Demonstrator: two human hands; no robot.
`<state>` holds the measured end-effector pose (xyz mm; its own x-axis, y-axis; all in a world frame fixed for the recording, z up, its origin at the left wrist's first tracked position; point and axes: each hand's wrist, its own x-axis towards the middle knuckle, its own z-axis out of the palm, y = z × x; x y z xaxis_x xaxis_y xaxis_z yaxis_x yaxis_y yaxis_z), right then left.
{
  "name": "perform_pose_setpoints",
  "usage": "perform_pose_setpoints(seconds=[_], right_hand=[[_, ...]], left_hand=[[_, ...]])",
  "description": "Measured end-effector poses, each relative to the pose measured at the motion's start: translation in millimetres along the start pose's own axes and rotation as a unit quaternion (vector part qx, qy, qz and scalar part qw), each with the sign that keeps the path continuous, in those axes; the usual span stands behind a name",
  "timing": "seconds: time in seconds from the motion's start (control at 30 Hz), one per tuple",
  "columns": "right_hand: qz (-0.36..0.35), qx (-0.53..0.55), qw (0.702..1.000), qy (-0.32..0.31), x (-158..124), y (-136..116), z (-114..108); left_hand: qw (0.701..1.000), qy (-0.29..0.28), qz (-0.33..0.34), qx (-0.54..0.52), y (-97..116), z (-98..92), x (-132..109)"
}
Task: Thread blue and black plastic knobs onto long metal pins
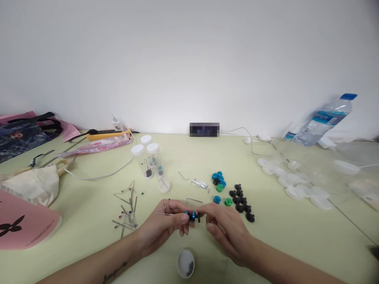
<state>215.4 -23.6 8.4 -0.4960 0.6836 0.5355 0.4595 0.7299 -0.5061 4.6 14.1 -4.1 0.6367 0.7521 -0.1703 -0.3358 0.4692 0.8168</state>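
Near the front middle of the table, my left hand (pixel 170 221) is closed on a small blue-and-black knob piece (pixel 192 216). A thin metal rod (pixel 164 213) sticks out leftward from the same fingers. My right hand (pixel 223 227) is beside the piece's black end, with the thumb and index finger apart. Its index fingertip is at or very near that end; I cannot tell if it touches. Just beyond my hands lie a bent hex key (pixel 194 200), a blue knob (pixel 217 199) and a green knob (pixel 228 202).
Several black knobs (pixel 242 200) lie right, and bent metal rods (pixel 128 213) left. Clear tubes with white caps (pixel 153 148) stand behind. A small white cup (pixel 185 263) is in front. A pink cup (pixel 26 221) stands left; a water bottle (pixel 325 120) leans back right.
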Motion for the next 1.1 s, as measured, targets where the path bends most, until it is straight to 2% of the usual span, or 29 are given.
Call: perform_pose_setpoints(seconds=[0.53, 0.77, 0.93, 1.1], right_hand=[[0.012, 0.012, 1.0, 0.003, -0.4, -1.3, 0.1], [0.099, -0.003, 0.995, -0.033, -0.6, 3.7, 4.8], [0.071, -0.036, 0.995, -0.068, 2.3, 3.8, 7.5], [0.059, -0.046, 0.995, -0.068, 3.7, 2.4, 7.7]], left_hand=[[1.0, -0.002, 0.008, -0.022, -1.5, -1.2, 1.0], [1.0, -0.003, 0.006, -0.012, -0.8, 2.0, 0.5], [1.0, 0.0, -0.002, 0.018, -1.8, 2.7, 0.4], [1.0, -0.009, -0.005, 0.012, -3.7, 0.9, 1.9]])
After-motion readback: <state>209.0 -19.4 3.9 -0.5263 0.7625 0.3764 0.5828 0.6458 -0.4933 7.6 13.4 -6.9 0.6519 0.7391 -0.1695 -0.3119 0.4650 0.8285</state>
